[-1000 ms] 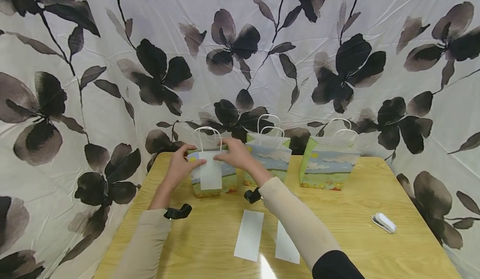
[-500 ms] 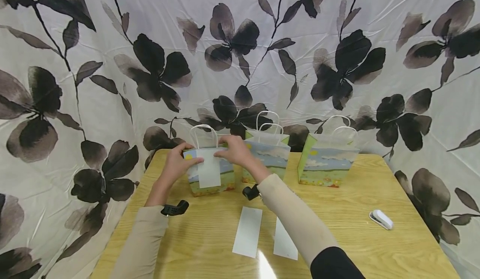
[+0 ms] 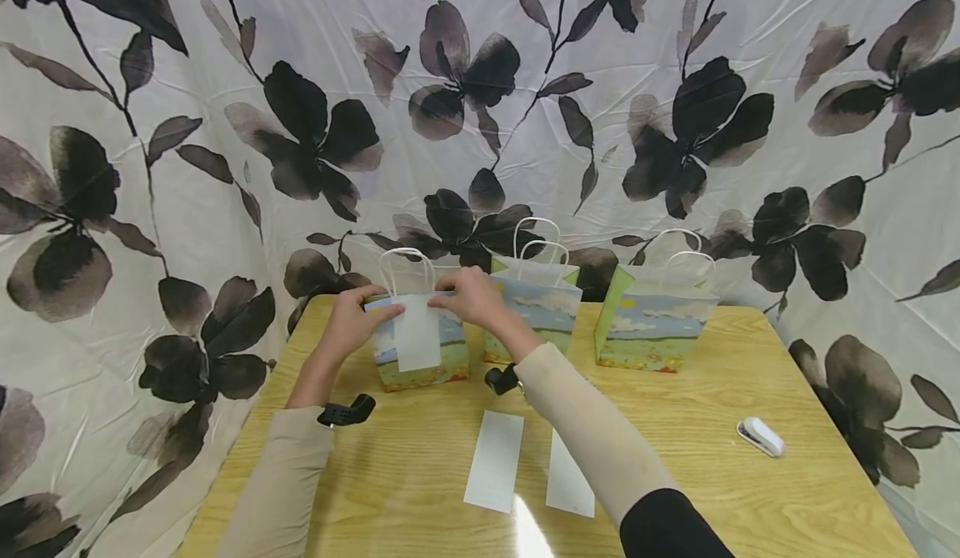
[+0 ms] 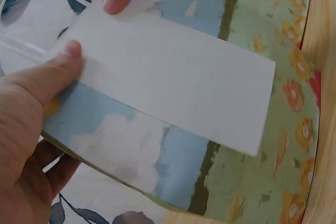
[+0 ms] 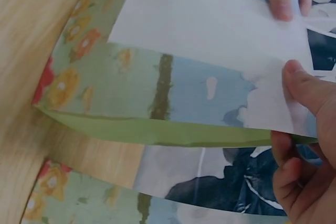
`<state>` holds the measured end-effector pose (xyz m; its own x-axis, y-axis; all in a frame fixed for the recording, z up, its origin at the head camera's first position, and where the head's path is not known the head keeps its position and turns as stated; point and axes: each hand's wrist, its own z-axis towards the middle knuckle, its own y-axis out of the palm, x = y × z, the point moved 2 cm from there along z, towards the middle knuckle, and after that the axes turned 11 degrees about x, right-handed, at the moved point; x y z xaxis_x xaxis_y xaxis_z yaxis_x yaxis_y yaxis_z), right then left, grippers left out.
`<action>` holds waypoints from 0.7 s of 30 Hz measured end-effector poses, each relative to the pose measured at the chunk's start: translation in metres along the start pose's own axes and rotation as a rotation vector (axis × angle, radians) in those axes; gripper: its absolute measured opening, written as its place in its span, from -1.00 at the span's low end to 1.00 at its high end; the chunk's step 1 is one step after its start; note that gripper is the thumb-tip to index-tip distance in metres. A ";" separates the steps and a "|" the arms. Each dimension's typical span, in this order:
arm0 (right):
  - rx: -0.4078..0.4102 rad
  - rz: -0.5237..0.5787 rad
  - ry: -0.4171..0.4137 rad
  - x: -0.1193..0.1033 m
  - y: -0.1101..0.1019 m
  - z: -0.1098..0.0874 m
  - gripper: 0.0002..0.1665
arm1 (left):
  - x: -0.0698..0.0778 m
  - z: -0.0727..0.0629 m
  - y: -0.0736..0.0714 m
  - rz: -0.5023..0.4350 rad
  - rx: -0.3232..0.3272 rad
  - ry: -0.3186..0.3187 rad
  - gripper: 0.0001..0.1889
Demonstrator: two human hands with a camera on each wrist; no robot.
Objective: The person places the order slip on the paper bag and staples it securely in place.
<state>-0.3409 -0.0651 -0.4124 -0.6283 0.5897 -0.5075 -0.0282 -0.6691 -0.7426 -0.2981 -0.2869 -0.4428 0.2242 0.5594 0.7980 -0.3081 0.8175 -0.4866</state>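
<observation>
A small paper gift bag with a sky-and-meadow print and white handles stands at the left of the table. Against its front lies a blank white card, upright, its top end near the bag's rim. My left hand pinches card and bag together at the left edge; in the left wrist view its thumb presses on the card while its other fingers reach behind the bag's front. On the opposite side my right hand holds the same way, its thumb by the card's edge and curled fingers behind the panel.
Two matching bags, a middle one and a right one, stand along the back. Two more white cards lie in front, a left one and one partly under my right sleeve. A small white stapler lies at the right.
Both hands keep their hold on the card and bag, almost unmoved. The whole head view has shifted slightly.
</observation>
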 end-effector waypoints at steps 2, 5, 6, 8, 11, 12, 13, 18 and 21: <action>-0.006 -0.005 0.000 0.000 -0.001 0.001 -0.81 | 0.001 0.001 0.000 -0.004 0.001 -0.022 -0.57; -0.018 -0.020 0.008 -0.001 -0.002 0.000 -0.81 | 0.002 0.001 0.001 -0.005 0.011 -0.048 -0.55; -0.019 -0.027 0.009 -0.001 -0.002 0.000 -0.80 | 0.002 0.001 0.002 -0.007 0.015 -0.053 -0.55; -0.007 -0.049 0.014 -0.002 -0.003 -0.002 -0.78 | 0.004 0.000 0.002 -0.004 0.025 -0.048 -0.56; 0.014 -0.058 0.014 -0.002 -0.002 -0.003 -0.75 | 0.005 -0.002 0.001 -0.012 0.040 -0.035 -0.59; 0.018 -0.060 0.015 -0.001 -0.001 -0.003 -0.75 | 0.004 -0.002 0.001 -0.012 0.041 -0.031 -0.60; 0.021 -0.058 0.017 -0.001 0.000 -0.004 -0.75 | 0.004 -0.003 0.001 -0.012 0.040 -0.025 -0.62; 0.034 -0.058 0.031 0.000 0.002 -0.005 -0.77 | 0.005 -0.004 0.002 -0.012 0.020 0.022 -0.66; 0.049 -0.053 0.030 -0.001 0.002 -0.004 -0.76 | 0.006 -0.003 0.002 -0.025 0.037 0.025 -0.67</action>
<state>-0.3375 -0.0654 -0.4154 -0.6017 0.6375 -0.4812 -0.0992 -0.6575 -0.7469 -0.2943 -0.2815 -0.4403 0.2554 0.5421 0.8006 -0.3357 0.8262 -0.4524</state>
